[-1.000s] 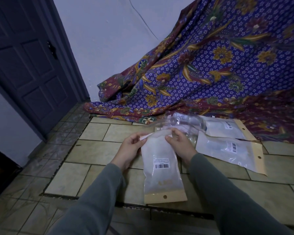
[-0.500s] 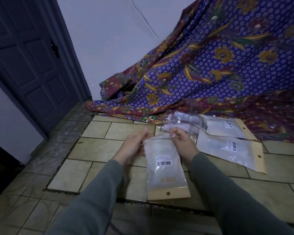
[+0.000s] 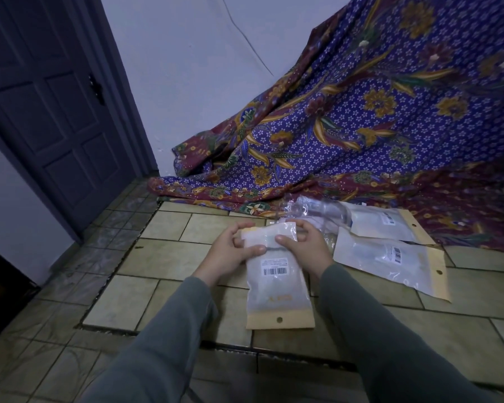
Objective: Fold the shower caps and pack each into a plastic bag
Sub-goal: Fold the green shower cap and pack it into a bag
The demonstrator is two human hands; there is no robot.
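Over the tiled floor [image 3: 146,257], both hands pinch the top of a packed bag [image 3: 277,277]: left hand [image 3: 230,253] and right hand [image 3: 306,248], each grip curled on its folded upper edge. Two more bags [image 3: 390,257] lie right, loose caps [image 3: 317,210] beyond, against a patterned cloth [image 3: 361,126].

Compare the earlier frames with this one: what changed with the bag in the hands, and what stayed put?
The top flap of the held plastic bag, open a second ago, is now folded down, with both thumbs pressing across it. The left hand and right hand keep gripping its upper end. The two packed bags on the tiled floor and the patterned cloth stayed where they were.
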